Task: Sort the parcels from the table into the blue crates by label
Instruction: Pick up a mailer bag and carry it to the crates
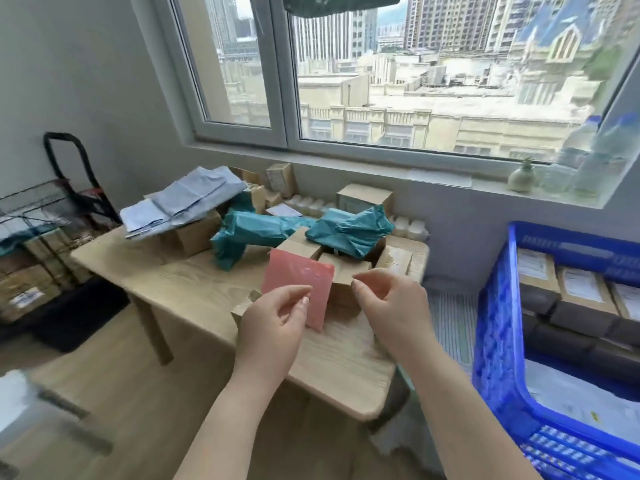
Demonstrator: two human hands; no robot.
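1. Parcel in hand: a flat pink mailer [299,284] is held upright at centre frame, above the near part of the wooden table [194,289]. Its broad face is turned toward the person, probably so that a label can be looked for; none is legible on the side shown.

2. Left hand [273,327]: thumb and curled fingers pinch the mailer's lower left edge, carrying its weight.

3. Right hand [394,306]: fingers are loosely curled, thumb and forefinger nearly meeting close to the mailer's right edge. Whether they touch it cannot be told; the hand seems poised to steady or turn it.

4. Orientation: the mailer is near square and slightly tilted. Its longer axis runs from upper left to lower right, with the lower corner pointing down toward the tabletop.

5. Unsorted stock: teal wrapped parcels [301,230], brown cartons [363,197] and pale grey mailers [183,199] lie heaped across the far half of the table, centre to upper left, awaiting the same check.

6. Destination: a blue crate [498,323] stands at right frame, just beside the table, already holding labelled brown boxes [581,292] in a row, within easy reach of the right arm.
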